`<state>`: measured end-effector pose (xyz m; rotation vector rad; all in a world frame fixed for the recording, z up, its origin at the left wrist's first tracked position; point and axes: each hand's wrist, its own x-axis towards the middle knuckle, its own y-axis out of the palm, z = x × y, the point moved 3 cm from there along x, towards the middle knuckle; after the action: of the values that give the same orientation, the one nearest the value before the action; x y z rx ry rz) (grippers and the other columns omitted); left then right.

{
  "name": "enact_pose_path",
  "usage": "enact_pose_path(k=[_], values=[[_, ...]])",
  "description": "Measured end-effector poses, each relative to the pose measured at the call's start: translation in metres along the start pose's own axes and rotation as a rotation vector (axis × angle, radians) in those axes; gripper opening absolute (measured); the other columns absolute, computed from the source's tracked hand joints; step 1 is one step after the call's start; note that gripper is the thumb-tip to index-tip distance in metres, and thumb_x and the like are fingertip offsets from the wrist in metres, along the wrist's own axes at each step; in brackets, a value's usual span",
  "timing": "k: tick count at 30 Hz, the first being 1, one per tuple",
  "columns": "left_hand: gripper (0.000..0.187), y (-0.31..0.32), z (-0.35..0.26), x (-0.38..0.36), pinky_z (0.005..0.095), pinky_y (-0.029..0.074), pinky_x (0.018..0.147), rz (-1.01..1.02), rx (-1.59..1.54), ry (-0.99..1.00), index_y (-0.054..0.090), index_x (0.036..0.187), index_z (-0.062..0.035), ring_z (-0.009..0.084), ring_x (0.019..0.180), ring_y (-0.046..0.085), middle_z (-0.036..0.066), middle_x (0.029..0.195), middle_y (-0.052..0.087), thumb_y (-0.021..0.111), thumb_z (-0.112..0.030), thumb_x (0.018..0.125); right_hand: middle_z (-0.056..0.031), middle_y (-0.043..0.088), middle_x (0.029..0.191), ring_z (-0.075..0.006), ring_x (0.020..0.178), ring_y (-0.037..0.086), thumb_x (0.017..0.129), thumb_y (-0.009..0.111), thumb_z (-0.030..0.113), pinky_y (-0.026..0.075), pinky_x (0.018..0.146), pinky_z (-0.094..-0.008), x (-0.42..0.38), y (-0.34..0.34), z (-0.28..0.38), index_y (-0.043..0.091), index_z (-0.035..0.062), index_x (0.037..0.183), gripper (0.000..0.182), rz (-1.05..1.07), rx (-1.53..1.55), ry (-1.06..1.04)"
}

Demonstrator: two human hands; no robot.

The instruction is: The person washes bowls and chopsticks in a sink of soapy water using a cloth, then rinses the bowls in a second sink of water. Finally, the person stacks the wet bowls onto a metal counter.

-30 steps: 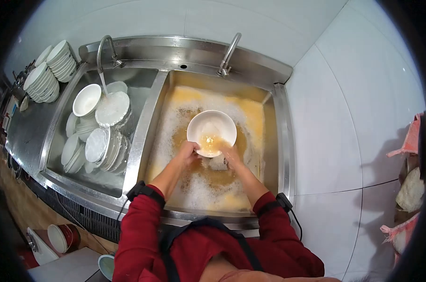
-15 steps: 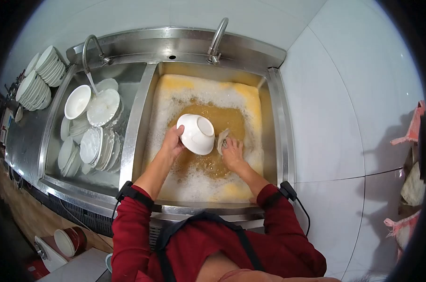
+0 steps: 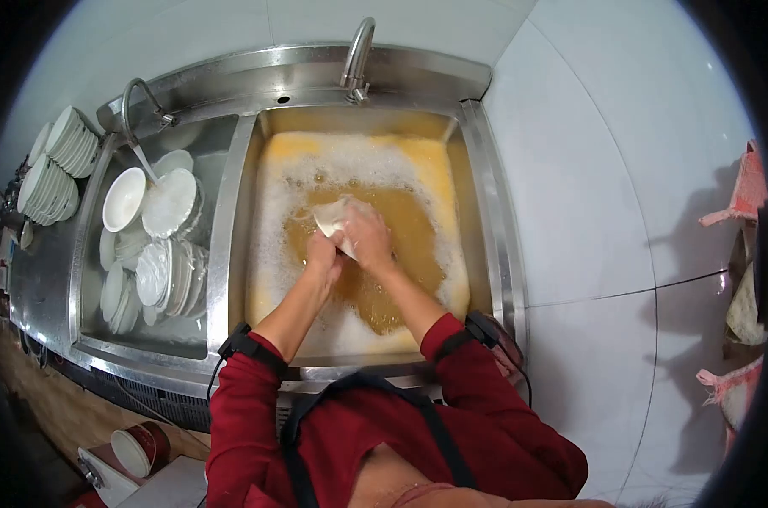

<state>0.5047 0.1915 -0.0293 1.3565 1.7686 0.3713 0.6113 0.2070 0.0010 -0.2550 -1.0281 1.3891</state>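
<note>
Over the soapy water (image 3: 401, 292) of the right basin, both hands meet at a white bowl (image 3: 328, 218). My left hand (image 3: 323, 256) grips the bowl's near edge from below. Across the bowl's right side lies my right hand (image 3: 366, 233), fingers curled and pressed to a cloth (image 3: 347, 206) against the bowl. Most of the bowl and much of the cloth are hidden by the hands.
Water runs from the left tap (image 3: 134, 127) onto plates (image 3: 171, 203) and bowls in the left basin. Stacked bowls (image 3: 47, 190) stand on the counter at far left. A second tap (image 3: 359, 63) rises behind the right basin. Pink-edged cloths (image 3: 744, 199) hang at right.
My right hand has come up from the water with the cloth and moved left onto the bowl. The bowl has been turned and tilted between both hands. The view has shifted slightly.
</note>
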Motion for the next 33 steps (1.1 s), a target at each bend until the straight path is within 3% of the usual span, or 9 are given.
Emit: enact_pose_path(k=[1, 3, 6, 12, 18, 20, 24, 27, 33], values=[[0.029, 0.0, -0.004, -0.005, 0.0424, 0.05, 0.082, 0.026, 0.098, -0.031, 0.049, 0.113, -0.0029, 0.0248, 0.093, 0.058, 0.011, 0.107, 0.057, 0.048, 0.002, 0.084, -0.0175, 0.06, 0.108, -0.0354, 0.099, 0.056, 0.09, 0.042, 0.041, 0.042, 0.088, -0.0394, 0.012, 0.01, -0.017, 0.057, 0.0023, 0.113, 0.048, -0.005, 0.01, -0.002], [0.035, -0.005, -0.006, -0.01, 0.0439, 0.05, 0.083, 0.173, 0.188, -0.11, 0.05, 0.113, -0.0033, 0.0263, 0.094, 0.059, 0.011, 0.106, 0.058, 0.054, 0.003, 0.079, -0.0192, 0.06, 0.108, -0.0372, 0.104, 0.051, 0.09, 0.039, 0.037, 0.04, 0.088, -0.0403, 0.011, 0.049, -0.083, 0.059, -0.0005, 0.107, 0.046, 0.482, 0.595, 0.639], [0.036, -0.012, -0.013, -0.01, 0.0431, 0.05, 0.082, 0.111, 0.427, -0.091, 0.05, 0.114, -0.0032, 0.0254, 0.094, 0.059, 0.011, 0.105, 0.059, 0.054, 0.002, 0.078, -0.0222, 0.059, 0.107, -0.0374, 0.107, 0.049, 0.09, 0.037, 0.034, 0.038, 0.089, -0.0409, -0.002, 0.018, -0.057, 0.06, -0.0016, 0.1, 0.043, 0.388, 0.718, 0.697], [0.025, -0.039, 0.016, 0.024, 0.0289, 0.047, 0.067, 0.307, 0.865, 0.026, 0.06, 0.101, -0.0033, 0.013, 0.077, 0.056, 0.004, 0.092, 0.061, 0.058, -0.004, 0.076, -0.0179, 0.059, 0.089, -0.0292, 0.093, 0.053, 0.09, 0.044, 0.033, 0.039, 0.081, -0.0376, -0.011, -0.005, 0.032, 0.059, 0.0003, 0.092, 0.036, 0.134, 0.274, 0.018], [0.032, 0.002, -0.068, -0.061, 0.027, 0.045, 0.076, 0.661, 0.687, -0.086, 0.057, 0.107, -0.0035, 0.0109, 0.085, 0.055, 0.002, 0.096, 0.061, 0.063, -0.01, 0.077, -0.0088, 0.063, 0.1, -0.0202, 0.092, 0.058, 0.089, 0.041, 0.052, 0.045, 0.083, -0.0353, 0.01, 0.012, -0.062, 0.06, 0.0068, 0.108, 0.053, 0.494, 1.032, 0.913], [0.034, -0.001, -0.104, -0.08, 0.0276, 0.046, 0.077, 0.497, 0.378, -0.015, 0.056, 0.109, -0.0052, 0.0112, 0.086, 0.056, 0.002, 0.097, 0.061, 0.065, -0.014, 0.077, -0.0097, 0.063, 0.102, -0.0222, 0.098, 0.056, 0.09, 0.051, 0.036, 0.044, 0.085, -0.0349, -0.032, 0.019, -0.081, 0.055, 0.0029, 0.118, 0.044, 0.513, 0.926, 0.773], [0.033, -0.028, -0.22, -0.112, 0.0308, 0.045, 0.084, 0.227, 0.484, 0.41, 0.053, 0.11, -0.0004, 0.0136, 0.09, 0.057, 0.005, 0.098, 0.061, 0.06, -0.014, 0.081, -0.0077, 0.066, 0.092, -0.0179, 0.085, 0.059, 0.079, 0.065, 0.027, 0.046, 0.077, -0.0324, -0.094, 0.009, -0.068, 0.064, 0.0053, 0.104, 0.033, 1.348, 0.086, 0.262], [0.029, -0.071, -0.283, -0.133, 0.0285, 0.043, 0.08, -0.069, 0.658, 0.794, 0.057, 0.109, -0.0007, 0.0123, 0.086, 0.055, 0.003, 0.097, 0.061, 0.057, -0.013, 0.083, -0.0049, 0.067, 0.086, -0.0142, 0.081, 0.06, 0.075, 0.067, 0.022, 0.047, 0.074, -0.0309, -0.091, -0.005, -0.085, 0.065, 0.0092, 0.101, 0.029, 1.428, -0.171, 0.102], [0.026, -0.216, -0.33, -0.126, 0.0282, 0.044, 0.071, -0.645, 1.28, 0.89, 0.058, 0.104, 0.0036, 0.0142, 0.078, 0.055, 0.008, 0.088, 0.061, 0.056, -0.013, 0.084, -0.0089, 0.066, 0.091, -0.0165, 0.081, 0.062, 0.075, 0.066, 0.011, 0.049, 0.073, -0.0289, -0.038, -0.059, -0.147, 0.065, 0.0008, 0.099, 0.026, 0.669, 0.614, 0.878]])
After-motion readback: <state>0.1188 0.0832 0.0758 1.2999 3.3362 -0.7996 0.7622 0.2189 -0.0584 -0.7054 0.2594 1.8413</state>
